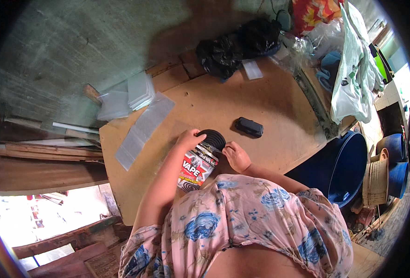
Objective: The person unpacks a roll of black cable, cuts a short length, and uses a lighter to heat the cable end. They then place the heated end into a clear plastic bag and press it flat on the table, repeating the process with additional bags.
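A dark spiral mosquito coil (213, 137) sticks out of the top of a red, white and black printed packet (196, 167) on the board in front of me. My left hand (188, 140) comes in from the left, with thumb and fingers closed on the left edge of the coil. On the right side, my right hand (236, 156) has its fingers curled in a pinch at the packet's upper edge, close to the coil. The packet's lower end lies against my flowered clothing.
A black oblong case (249, 127) lies right of the coil on the brown board (205, 104). Clear plastic sleeves (141, 91) are stacked at the back left; a long clear strip (144, 131) lies nearer. Black bags (237, 48) sit behind. A blue barrel (349, 167) stands right.
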The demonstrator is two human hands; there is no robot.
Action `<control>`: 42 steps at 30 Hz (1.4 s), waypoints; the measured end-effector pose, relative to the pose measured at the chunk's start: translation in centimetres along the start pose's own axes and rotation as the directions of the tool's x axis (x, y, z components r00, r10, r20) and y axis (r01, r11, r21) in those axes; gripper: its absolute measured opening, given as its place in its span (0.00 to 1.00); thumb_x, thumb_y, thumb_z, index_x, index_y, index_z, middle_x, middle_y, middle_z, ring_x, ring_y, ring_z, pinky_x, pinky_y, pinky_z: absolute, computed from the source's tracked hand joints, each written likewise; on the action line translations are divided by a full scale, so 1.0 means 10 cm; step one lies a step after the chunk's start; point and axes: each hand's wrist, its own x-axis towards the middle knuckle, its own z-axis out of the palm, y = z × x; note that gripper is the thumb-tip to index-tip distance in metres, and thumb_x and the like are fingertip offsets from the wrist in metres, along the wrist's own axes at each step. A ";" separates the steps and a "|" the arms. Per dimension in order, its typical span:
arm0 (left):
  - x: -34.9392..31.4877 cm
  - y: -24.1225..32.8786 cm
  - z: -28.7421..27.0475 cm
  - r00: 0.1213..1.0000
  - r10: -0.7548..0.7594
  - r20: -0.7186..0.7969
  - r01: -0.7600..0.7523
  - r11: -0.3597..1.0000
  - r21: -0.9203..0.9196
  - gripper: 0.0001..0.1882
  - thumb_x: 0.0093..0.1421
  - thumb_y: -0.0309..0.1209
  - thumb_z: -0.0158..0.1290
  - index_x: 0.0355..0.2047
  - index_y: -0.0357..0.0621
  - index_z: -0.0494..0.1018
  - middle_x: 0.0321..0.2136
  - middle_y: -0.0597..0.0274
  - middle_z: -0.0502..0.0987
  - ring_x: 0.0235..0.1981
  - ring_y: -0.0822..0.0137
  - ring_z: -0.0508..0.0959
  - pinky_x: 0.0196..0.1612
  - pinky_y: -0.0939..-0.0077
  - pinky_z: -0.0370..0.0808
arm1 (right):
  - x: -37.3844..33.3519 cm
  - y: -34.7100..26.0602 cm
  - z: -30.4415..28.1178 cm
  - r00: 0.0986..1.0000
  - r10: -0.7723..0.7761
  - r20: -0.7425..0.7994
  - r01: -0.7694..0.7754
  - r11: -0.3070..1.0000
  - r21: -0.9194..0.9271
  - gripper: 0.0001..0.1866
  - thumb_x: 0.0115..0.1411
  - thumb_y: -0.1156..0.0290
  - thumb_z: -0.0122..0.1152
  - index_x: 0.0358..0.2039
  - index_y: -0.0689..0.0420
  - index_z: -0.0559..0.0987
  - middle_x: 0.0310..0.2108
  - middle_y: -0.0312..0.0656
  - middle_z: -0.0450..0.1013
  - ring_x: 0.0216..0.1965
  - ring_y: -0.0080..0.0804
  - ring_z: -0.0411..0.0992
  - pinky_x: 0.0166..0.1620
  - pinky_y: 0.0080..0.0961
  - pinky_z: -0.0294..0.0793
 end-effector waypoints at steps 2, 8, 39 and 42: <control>0.07 -0.27 0.10 0.996 0.083 -0.035 -0.090 0.944 -0.319 0.18 0.53 0.42 0.51 0.38 0.42 0.70 0.28 0.61 0.75 0.28 0.68 0.74 0.33 0.76 0.70 | 0.09 -0.06 -0.03 0.999 -0.016 -0.037 0.017 0.999 0.029 0.04 0.51 0.73 0.52 0.26 0.59 0.72 0.32 0.43 0.67 0.34 0.40 0.68 0.35 0.29 0.71; -0.05 -0.42 0.20 0.999 0.029 -0.037 -0.047 0.697 -0.716 0.08 0.57 0.36 0.49 0.32 0.46 0.69 0.22 0.72 0.71 0.23 0.81 0.69 0.22 0.86 0.67 | 0.07 -0.14 -0.01 0.995 0.007 -0.096 -0.005 1.000 0.017 0.03 0.48 0.74 0.54 0.25 0.57 0.72 0.28 0.42 0.68 0.30 0.40 0.70 0.31 0.31 0.71; -0.18 -0.32 0.31 0.971 0.062 -0.231 -0.185 0.805 -0.563 0.09 0.57 0.27 0.45 0.37 0.37 0.63 0.28 0.59 0.74 0.29 0.72 0.73 0.34 0.78 0.70 | 0.59 -0.22 -0.13 0.972 0.200 -0.124 -0.204 0.979 -0.019 0.09 0.46 0.71 0.59 0.30 0.58 0.77 0.29 0.45 0.71 0.31 0.42 0.71 0.34 0.31 0.71; -0.16 -0.35 0.37 0.940 0.085 -0.332 -0.232 0.870 -0.436 0.09 0.56 0.27 0.46 0.36 0.37 0.64 0.27 0.56 0.75 0.29 0.69 0.75 0.34 0.76 0.70 | 0.60 -0.20 -0.08 0.968 0.215 -0.132 -0.216 0.976 0.006 0.07 0.47 0.70 0.58 0.28 0.57 0.77 0.29 0.44 0.71 0.32 0.43 0.70 0.35 0.32 0.71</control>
